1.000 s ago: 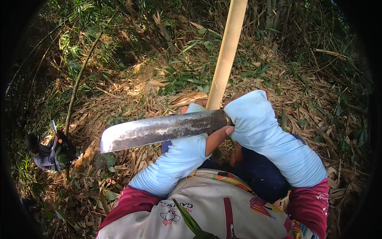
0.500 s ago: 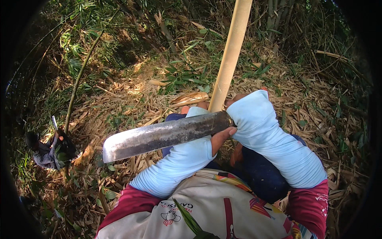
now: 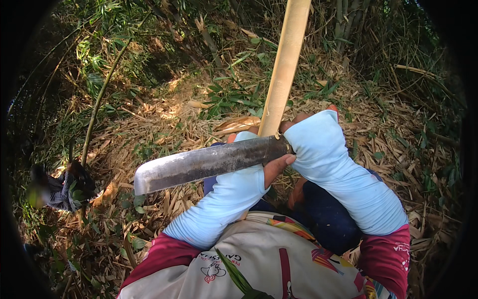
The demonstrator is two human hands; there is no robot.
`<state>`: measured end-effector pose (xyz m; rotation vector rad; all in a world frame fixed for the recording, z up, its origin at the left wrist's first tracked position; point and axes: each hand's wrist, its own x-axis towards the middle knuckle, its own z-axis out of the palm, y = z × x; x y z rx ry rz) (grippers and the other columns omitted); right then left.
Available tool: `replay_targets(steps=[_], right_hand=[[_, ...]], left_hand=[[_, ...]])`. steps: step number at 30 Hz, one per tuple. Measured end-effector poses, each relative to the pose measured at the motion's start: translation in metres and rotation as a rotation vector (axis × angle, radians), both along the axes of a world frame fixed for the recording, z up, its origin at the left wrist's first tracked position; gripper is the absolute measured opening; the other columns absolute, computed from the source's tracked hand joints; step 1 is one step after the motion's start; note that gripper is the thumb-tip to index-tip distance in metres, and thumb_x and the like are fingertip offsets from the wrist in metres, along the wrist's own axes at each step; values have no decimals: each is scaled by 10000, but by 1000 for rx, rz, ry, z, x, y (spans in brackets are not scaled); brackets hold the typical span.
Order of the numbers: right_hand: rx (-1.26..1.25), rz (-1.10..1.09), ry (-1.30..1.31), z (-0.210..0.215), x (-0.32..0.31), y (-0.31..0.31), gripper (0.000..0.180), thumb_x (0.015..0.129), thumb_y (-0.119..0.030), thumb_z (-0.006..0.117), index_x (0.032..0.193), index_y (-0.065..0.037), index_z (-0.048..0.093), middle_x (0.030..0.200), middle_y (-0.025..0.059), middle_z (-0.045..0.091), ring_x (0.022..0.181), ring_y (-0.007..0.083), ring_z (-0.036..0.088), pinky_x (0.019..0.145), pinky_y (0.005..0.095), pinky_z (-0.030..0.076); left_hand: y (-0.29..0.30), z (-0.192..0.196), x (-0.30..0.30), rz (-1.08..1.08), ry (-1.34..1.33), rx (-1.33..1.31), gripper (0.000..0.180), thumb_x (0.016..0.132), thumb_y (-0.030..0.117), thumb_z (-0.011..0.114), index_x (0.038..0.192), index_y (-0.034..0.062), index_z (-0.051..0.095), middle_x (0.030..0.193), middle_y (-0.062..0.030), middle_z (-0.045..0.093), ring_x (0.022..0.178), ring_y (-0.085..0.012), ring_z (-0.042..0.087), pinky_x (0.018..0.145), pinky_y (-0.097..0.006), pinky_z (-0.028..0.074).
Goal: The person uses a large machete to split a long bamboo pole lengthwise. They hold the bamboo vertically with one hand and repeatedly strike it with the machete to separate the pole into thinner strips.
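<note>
A long pale bamboo strip (image 3: pixel 284 65) slants from the top of the view down to my hands. Across its lower end lies the broad, dark blade of a machete (image 3: pixel 209 161), its squared tip out to the left. My right hand (image 3: pixel 297 121) is closed at the machete's handle end, mostly covered by a light blue sleeve. Below the blade my left hand (image 3: pixel 277 170) shows its thumb pressed at the base of the machete. The rest of that hand is hidden behind the blade, closed around the strip's lower end. A curled shaving sits where blade and strip meet.
Dry bamboo leaves and husks cover the ground (image 3: pixel 164 124). A cut bamboo piece (image 3: pixel 239 123) lies just beyond my hands. Bamboo stalks (image 3: pixel 343 25) stand at the back. At far left another person (image 3: pixel 62 189) sits beside a thin leaning pole (image 3: pixel 99 99).
The machete's tip has shifted slightly right and up, and the strip has moved a little left. A small curl now shows at the blade. The other person at left has moved their arms.
</note>
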<state>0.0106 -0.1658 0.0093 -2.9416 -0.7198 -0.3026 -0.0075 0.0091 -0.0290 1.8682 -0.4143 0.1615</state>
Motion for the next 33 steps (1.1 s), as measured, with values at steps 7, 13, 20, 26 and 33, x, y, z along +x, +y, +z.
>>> replay_targets(steps=[7, 13, 20, 26, 33], right_hand=[[120, 44, -44, -6, 2, -1, 227, 666, -317, 711, 783, -132, 653, 641, 62, 621, 664, 278, 667, 570, 438, 456], [135, 56, -178, -9, 12, -8, 170, 674, -292, 693, 741, -142, 647, 622, 58, 619, 620, 269, 663, 560, 434, 452], [27, -17, -262, -13, 28, -6, 60, 710, -231, 654, 740, -180, 657, 578, 16, 604, 582, 254, 662, 520, 442, 405], [23, -16, -262, -19, 35, 0, 53, 704, -220, 658, 743, -184, 667, 582, 18, 617, 584, 251, 668, 513, 462, 398], [-2, -192, 6, -3, 55, -4, 91, 674, -133, 697, 759, -167, 687, 656, 55, 655, 692, 303, 690, 598, 448, 486]], left_hand=[[4, -3, 7, -16, -8, 103, 408, 766, 323, 854, 968, 39, 643, 803, -83, 684, 753, -216, 662, 695, -354, 517], [6, 0, 13, -154, 200, 140, 680, 785, 168, 826, 1332, -15, 465, 1147, -120, 636, 1075, -188, 606, 938, -328, 483], [2, 0, 26, -59, 196, 337, 582, 744, 216, 853, 1220, 10, 589, 1096, -95, 634, 1006, -184, 592, 911, -327, 469], [9, -21, 28, -66, 144, 54, 570, 733, 260, 852, 1195, 33, 608, 1060, -97, 638, 988, -197, 598, 899, -345, 466], [16, -30, 28, 29, 165, 224, 640, 718, 350, 866, 1140, -23, 562, 930, -159, 619, 874, -257, 604, 808, -384, 480]])
